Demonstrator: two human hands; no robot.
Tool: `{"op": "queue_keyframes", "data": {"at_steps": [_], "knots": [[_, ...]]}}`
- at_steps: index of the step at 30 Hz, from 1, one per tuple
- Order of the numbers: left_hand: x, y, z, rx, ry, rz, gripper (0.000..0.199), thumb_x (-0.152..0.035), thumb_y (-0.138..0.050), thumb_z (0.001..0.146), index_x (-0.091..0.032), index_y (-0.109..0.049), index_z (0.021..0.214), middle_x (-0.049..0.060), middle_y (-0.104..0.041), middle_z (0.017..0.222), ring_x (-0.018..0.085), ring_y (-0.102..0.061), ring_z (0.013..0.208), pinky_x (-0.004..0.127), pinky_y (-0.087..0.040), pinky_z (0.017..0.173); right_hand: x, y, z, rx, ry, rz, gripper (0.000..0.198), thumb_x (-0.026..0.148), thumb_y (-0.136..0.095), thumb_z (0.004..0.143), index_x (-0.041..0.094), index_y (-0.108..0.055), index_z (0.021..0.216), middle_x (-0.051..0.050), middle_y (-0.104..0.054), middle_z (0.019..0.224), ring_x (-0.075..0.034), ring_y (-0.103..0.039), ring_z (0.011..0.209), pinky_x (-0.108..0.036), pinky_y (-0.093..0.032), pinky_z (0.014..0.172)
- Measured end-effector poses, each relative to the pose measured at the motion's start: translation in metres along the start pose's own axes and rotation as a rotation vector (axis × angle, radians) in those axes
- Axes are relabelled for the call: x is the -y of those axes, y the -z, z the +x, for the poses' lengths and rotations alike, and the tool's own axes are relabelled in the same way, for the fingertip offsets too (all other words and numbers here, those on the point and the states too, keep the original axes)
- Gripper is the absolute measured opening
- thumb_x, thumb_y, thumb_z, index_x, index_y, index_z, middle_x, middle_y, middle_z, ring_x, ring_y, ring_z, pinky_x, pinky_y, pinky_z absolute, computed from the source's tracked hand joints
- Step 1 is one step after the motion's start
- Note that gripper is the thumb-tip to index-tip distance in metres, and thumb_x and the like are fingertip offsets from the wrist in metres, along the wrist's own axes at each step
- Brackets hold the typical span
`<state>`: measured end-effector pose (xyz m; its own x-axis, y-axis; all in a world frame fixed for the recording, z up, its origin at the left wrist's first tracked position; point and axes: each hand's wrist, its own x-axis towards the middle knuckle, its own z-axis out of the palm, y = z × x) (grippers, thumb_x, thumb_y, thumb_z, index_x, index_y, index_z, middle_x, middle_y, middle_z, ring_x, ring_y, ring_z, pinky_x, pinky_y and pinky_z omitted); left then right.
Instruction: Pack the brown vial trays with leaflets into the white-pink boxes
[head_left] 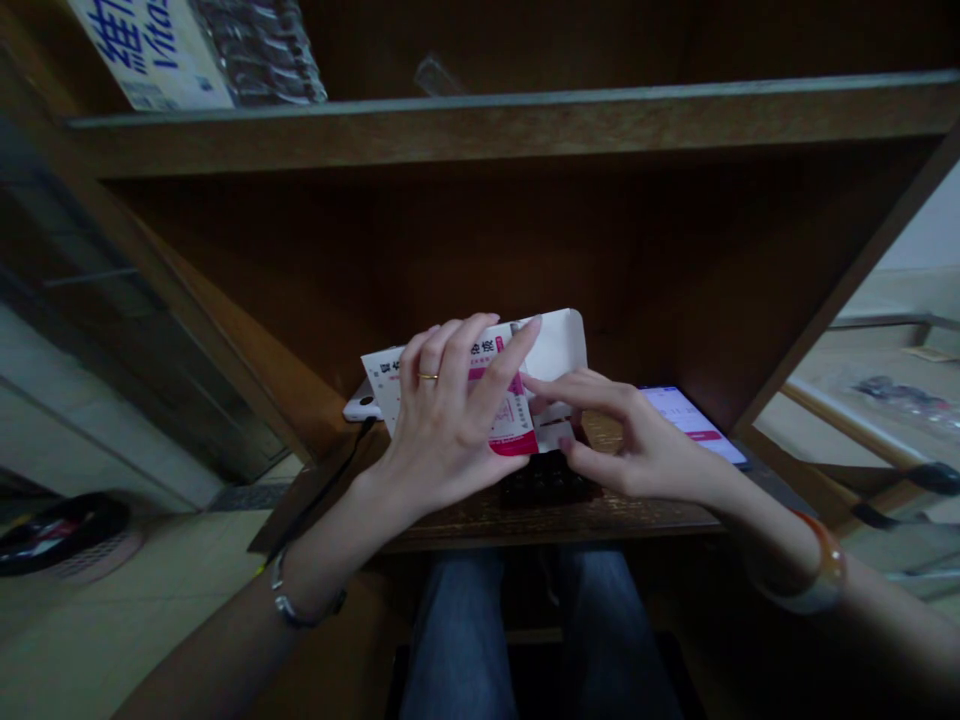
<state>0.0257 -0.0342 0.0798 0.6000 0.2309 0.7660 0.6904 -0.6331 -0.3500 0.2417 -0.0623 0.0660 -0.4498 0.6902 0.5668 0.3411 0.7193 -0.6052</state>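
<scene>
A white and magenta cardboard box (pixel 517 425) with printed Chinese characters is held tilted above the wooden shelf board. My left hand (pixel 446 410) wraps over its printed face, fingers across the top and thumb along the lower edge. At the right end the box is open, its white end flap (pixel 561 345) standing out. The fingers of my right hand (pixel 645 435) are bent at that open end, with the thumb against a small side flap. What lies inside the box is hidden. Beneath it is a dark object with a bumpy, segmented surface (pixel 544 482).
A phone (pixel 690 425) with a lit screen lies at right, and a white device (pixel 363 406) with a black cable (pixel 341 470) at left. An upper shelf edge (pixel 487 130) crosses above. A lined bin (pixel 71 545) stands on the floor at left.
</scene>
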Motion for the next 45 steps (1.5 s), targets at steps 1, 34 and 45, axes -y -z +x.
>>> {"op": "queue_keyframes", "data": {"at_steps": [1,34,45], "knots": [[0.001,0.000,0.000,-0.001,0.004,0.008,0.087,-0.044,-0.070,0.077,-0.014,-0.034,0.151,0.022,-0.049,0.138,0.038,-0.047,0.128,0.052,-0.034,0.109,0.002,0.003,0.000,0.053,0.037,-0.048,0.065,0.011,-0.064,0.077,0.024,-0.057,0.140,-0.007,-0.068,0.115,-0.025,-0.061,0.104,-0.041,-0.054,0.090],[-0.022,0.000,-0.004,-0.085,-0.022,-0.073,0.053,-0.040,-0.070,0.072,-0.019,-0.056,0.119,0.021,-0.049,0.135,0.037,-0.048,0.125,0.052,-0.038,0.105,-0.010,-0.046,-0.008,-0.347,0.016,0.276,0.054,0.033,-0.040,0.107,0.049,-0.024,0.155,0.017,-0.018,0.167,-0.014,-0.018,0.155,-0.038,-0.023,0.127],[-0.039,-0.004,-0.010,-0.163,0.005,-0.049,0.067,-0.042,-0.068,0.075,-0.016,-0.049,0.134,0.021,-0.053,0.133,0.035,-0.050,0.123,0.049,-0.038,0.106,-0.009,-0.060,-0.016,-0.609,0.138,-0.051,0.057,0.021,-0.045,0.104,0.037,-0.029,0.157,0.003,-0.042,0.160,-0.015,-0.045,0.144,-0.030,-0.040,0.119]]}}
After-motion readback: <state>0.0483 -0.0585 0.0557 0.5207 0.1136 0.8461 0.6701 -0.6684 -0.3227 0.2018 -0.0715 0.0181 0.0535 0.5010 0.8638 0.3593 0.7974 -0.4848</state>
